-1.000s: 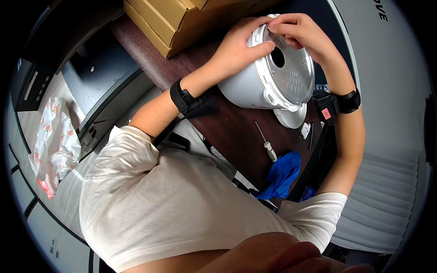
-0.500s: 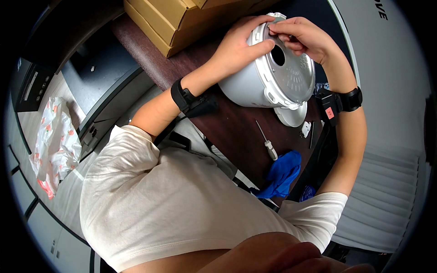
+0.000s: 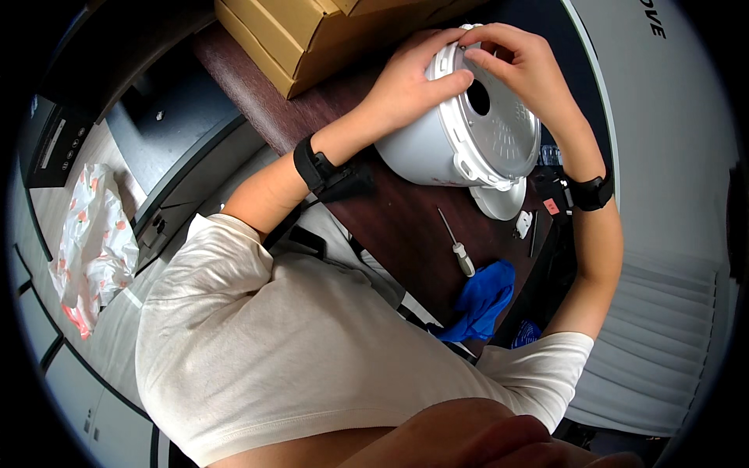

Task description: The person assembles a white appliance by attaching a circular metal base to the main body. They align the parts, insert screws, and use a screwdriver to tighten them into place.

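A pale grey and white rice cooker body (image 3: 417, 156) lies tilted on the dark table, one end turned toward my right side. That end carries a silver plate (image 3: 511, 132) with a round dark hole and rows of slots. My left hand (image 3: 413, 82) grips the cooker's side and rim, its thumb lying beside the hole. At the plate's upper edge, my right hand (image 3: 527, 66) has thumb and forefinger bent close together; anything between them is too small to make out. A light round flap (image 3: 503, 203) sticks out below the rim.
On the table (image 3: 390, 218) lie a screwdriver (image 3: 460, 253), a blue cloth (image 3: 484, 300), a small white part (image 3: 523, 225) and a thin dark rod (image 3: 534, 234). A cardboard box (image 3: 289, 47) stands behind the cooker. A patterned plastic bag (image 3: 94, 249) is at the far left.
My right hand has turned at the wrist, its fingers now curving over the plate's upper edge from above. The left hand and the rice cooker stay almost where they were.
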The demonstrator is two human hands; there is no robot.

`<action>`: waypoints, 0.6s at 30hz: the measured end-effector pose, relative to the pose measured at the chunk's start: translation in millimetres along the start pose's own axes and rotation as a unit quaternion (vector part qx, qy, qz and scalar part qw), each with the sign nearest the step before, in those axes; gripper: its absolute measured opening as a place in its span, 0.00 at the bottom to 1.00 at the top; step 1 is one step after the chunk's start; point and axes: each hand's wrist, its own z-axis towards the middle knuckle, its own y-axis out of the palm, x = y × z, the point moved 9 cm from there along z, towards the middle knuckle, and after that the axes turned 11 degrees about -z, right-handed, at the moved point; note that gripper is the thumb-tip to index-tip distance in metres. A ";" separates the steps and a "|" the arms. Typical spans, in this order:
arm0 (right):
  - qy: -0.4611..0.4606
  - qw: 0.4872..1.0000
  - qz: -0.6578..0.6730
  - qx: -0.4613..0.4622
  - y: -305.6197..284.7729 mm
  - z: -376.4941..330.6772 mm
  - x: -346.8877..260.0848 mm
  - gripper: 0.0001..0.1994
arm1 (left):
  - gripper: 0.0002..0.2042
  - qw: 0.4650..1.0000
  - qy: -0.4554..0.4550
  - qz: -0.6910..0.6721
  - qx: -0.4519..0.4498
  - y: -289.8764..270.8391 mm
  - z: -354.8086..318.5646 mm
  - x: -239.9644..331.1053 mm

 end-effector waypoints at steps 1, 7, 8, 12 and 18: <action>0.001 1.000 -0.009 -0.004 0.9 0.1 -0.5 0.08 | 0.28 1.000 0.009 0.010 -0.011 1.4 0.3 2.6; -0.015 0.999 -0.025 0.027 -2.3 3.9 -2.8 0.10 | 0.27 1.000 0.002 0.008 -0.008 1.8 -1.0 1.5; -0.005 0.999 -0.034 0.023 -1.9 4.8 -2.6 0.10 | 0.28 1.000 0.002 -0.001 0.001 1.1 -0.5 1.1; 0.012 0.997 -0.078 0.011 -4.6 8.0 -7.9 0.10 | 0.29 1.000 -0.003 -0.022 0.015 -0.2 0.8 0.7; -0.015 0.998 -0.066 0.011 -8.6 1.4 -13.0 0.10 | 0.29 0.999 -0.027 -0.026 0.022 0.2 -1.2 -1.9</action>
